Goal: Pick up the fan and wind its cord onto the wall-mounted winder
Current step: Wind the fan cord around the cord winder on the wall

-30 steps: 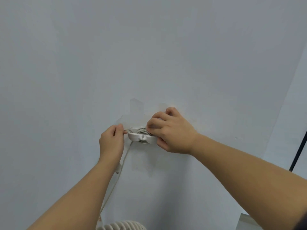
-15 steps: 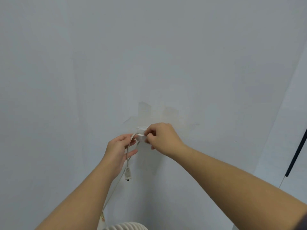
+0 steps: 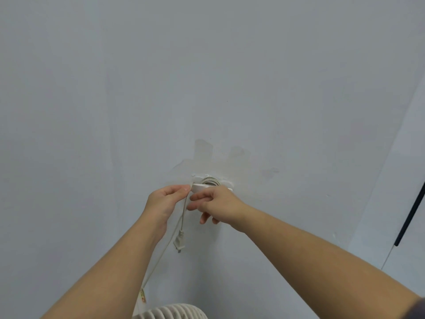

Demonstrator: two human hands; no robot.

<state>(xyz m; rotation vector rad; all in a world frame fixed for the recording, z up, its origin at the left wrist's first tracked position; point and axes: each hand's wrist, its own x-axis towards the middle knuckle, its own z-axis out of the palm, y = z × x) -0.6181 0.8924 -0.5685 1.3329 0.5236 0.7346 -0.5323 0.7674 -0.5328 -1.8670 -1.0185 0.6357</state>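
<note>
Now the left hand (image 3: 164,201) pinches the cord (image 3: 184,210) beside the wall winder (image 3: 199,186), which holds cord loops inside. The right hand (image 3: 218,204) is loose, fingers apart, holding nothing. The plug (image 3: 179,241) hangs above the fan (image 3: 170,313) far below.

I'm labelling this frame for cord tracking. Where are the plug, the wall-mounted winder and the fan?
plug (image 3: 179,244): head view, on its white body.
winder (image 3: 199,187): head view, on its front flange.
fan (image 3: 170,313): head view, on its ribbed grille.
</note>
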